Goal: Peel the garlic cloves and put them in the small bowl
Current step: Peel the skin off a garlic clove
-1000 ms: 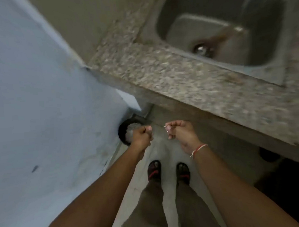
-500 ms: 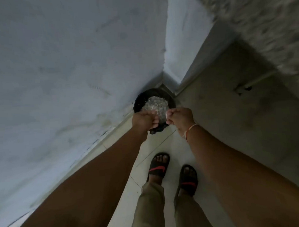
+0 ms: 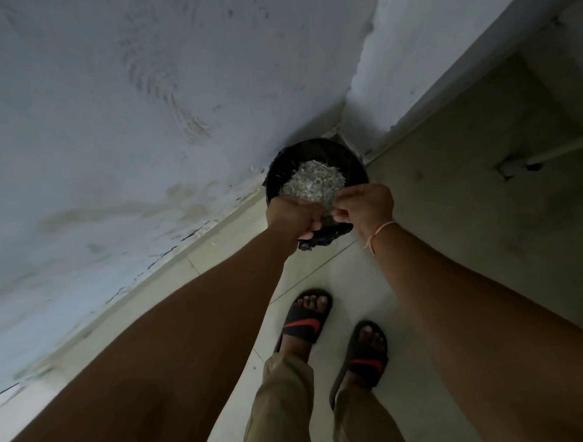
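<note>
My left hand (image 3: 293, 217) is curled into a fist over the near rim of a black bin (image 3: 313, 145) on the floor. Whatever it grips, likely a garlic clove, is hidden inside the fingers. My right hand (image 3: 363, 206), with a thread band on the wrist, pinches at the left hand's fingertips, thumb against fingers, apparently on a bit of garlic skin. Both hands hover just above the bin. A heap of pale garlic skins (image 3: 312, 183) fills it. No small bowl is in view.
The bin stands in a corner between a bluish wall (image 3: 145, 110) on the left and a white wall (image 3: 426, 48) behind. My sandalled feet (image 3: 306, 317) stand on pale floor tiles. A white pipe (image 3: 561, 152) runs low at the right.
My view swung down from the counter and sink to the bin. My hands moved closer together and now sit over the bin's heap of skins.
</note>
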